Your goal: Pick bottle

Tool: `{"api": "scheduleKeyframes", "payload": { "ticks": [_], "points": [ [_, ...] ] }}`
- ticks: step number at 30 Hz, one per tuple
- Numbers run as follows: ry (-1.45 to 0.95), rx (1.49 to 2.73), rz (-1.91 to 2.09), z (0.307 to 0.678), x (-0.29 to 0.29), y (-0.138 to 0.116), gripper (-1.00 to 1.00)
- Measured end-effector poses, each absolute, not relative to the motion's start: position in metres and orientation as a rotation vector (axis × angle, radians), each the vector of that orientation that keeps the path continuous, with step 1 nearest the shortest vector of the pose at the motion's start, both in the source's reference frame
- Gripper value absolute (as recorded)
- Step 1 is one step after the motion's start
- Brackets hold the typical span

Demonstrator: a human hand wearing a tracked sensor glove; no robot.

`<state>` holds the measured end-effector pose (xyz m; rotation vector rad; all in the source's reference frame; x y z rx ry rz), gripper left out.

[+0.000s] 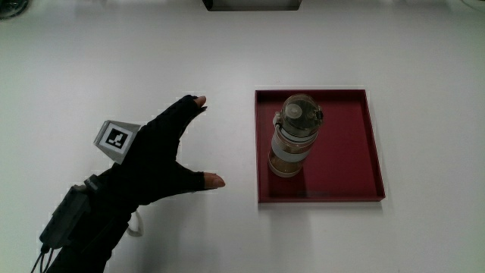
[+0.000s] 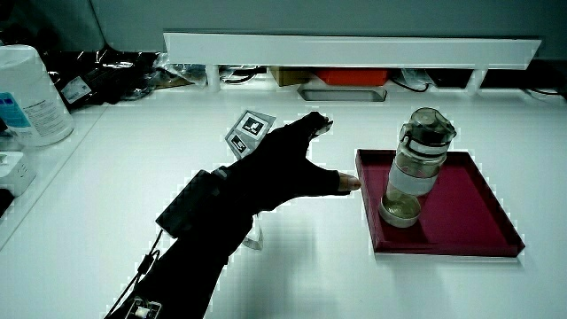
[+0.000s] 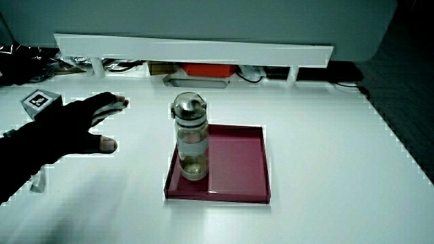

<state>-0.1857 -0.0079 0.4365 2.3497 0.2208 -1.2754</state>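
Bottle [image 1: 295, 136] stands upright in the red tray [image 1: 356, 144], near the tray edge closest to my hand [image 1: 163, 155]. My hand is flat over the white surface [image 1: 114, 61] beside the tray, fingers spread wide, holding nothing. My thumb tip almost reaches the tray rim. Bare surface lies between my hand and the bottle.

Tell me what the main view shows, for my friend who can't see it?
A gloved hand, fingers spread and holding nothing, hovers over the white table beside a dark red tray. A clear bottle stands upright in the tray.
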Motion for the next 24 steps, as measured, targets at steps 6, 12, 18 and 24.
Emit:
{"api": "scheduleKeyframes", "payload": {
  "ticks": [6,12,18,24],
  "points": [
    [0.212,2.267,-1.374,0.447,-0.169,-0.006,0.0],
    [0.197,2.235,-1.374,0.464,-0.146,-0.004,0.0],
    [0.202,2.229,-1.361,0.482,-0.127,-0.006,0.0],
    [0.23,2.248,-1.356,0.5,-0.113,-0.008,0.0]
  ]
}}
